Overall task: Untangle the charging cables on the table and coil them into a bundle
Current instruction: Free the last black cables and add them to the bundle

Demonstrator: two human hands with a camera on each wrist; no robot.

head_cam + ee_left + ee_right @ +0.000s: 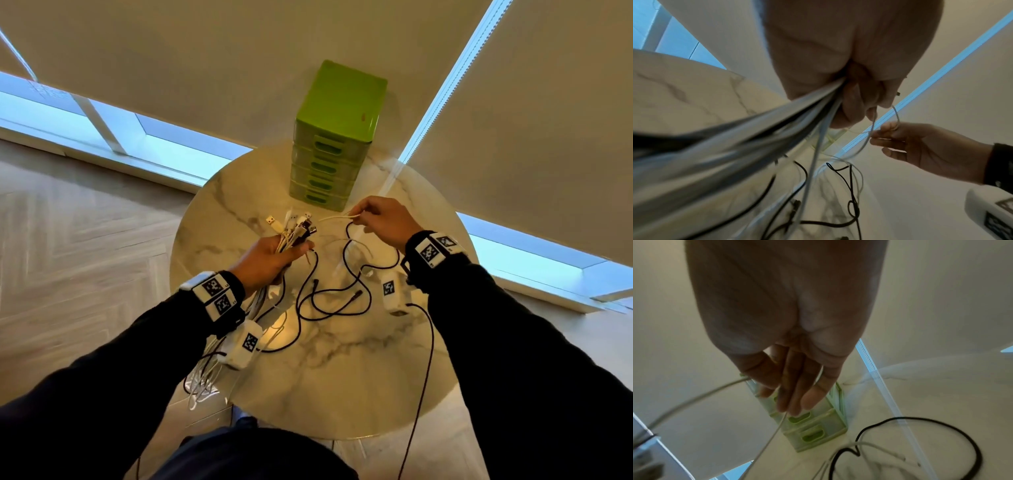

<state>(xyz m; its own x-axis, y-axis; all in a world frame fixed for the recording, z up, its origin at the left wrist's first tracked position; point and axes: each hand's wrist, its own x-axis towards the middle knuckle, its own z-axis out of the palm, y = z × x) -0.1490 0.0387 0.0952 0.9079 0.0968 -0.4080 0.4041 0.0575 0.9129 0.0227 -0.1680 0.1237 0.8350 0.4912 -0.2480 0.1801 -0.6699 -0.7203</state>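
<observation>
My left hand (274, 255) grips a bundle of white and black charging cables (291, 229) above the round marble table (342, 377). Their USB plugs fan out past my fingers and the cable tails hang off the table's near left edge (202, 380). In the left wrist view the bundle (756, 129) runs out of my fist. My right hand (380, 219) pinches a thin white cable (337, 216) between thumb and fingertips, just right of the bundle. That cable (768, 439) trails down from my fingers. Loose black cables (329, 294) lie tangled on the table between my arms.
A green plastic drawer unit (335, 137) stands at the table's far edge, just beyond my right hand. White roller blinds and low windows sit behind it. Wood floor lies to the left. A black cable (424, 377) runs from my right wrist device off the table's near edge.
</observation>
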